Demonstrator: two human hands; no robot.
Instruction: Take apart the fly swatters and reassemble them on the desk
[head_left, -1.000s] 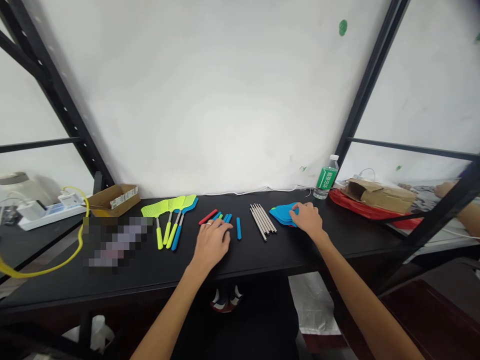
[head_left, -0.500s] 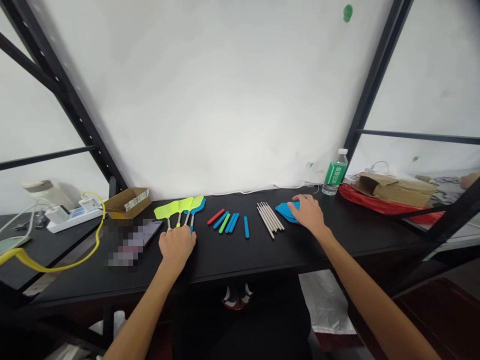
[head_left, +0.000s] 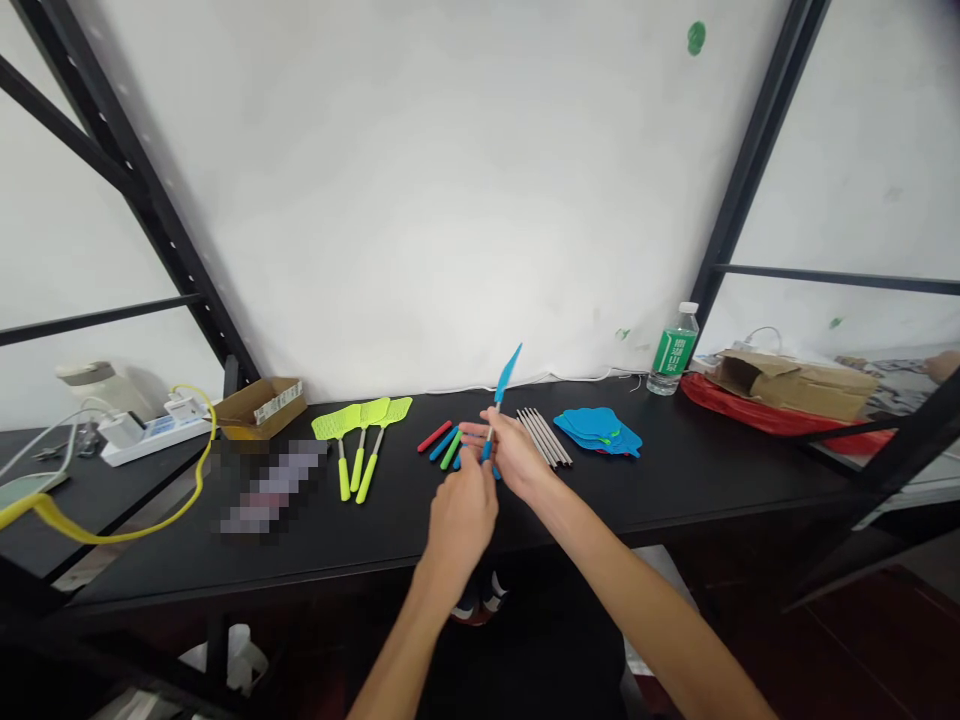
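A blue fly swatter (head_left: 508, 373) stands upright over the middle of the black table (head_left: 675, 490). My left hand (head_left: 459, 512) is closed on its blue handle from below. My right hand (head_left: 514, 452) lies against the handle from the right, with its fingers stretched out to the left. Just behind the hands lie loose red, blue and green handle sleeves (head_left: 448, 442) and a bundle of metal rods (head_left: 546, 437). A stack of blue swatter heads (head_left: 600, 430) sits to the right. Three yellow fly swatters (head_left: 361, 425) lie to the left.
A green-labelled water bottle (head_left: 675, 350) stands at the back right beside a brown paper bag (head_left: 795, 380) on a red sheet. A small cardboard box (head_left: 259, 405), a blurred flat object (head_left: 270, 485), a power strip (head_left: 142, 435) and a yellow cable (head_left: 112, 530) sit left. Black rack posts frame both sides.
My left hand took the blue swatter from the row at the left and carried it to the middle, upright. My right hand left the blue heads and moved left to meet it.
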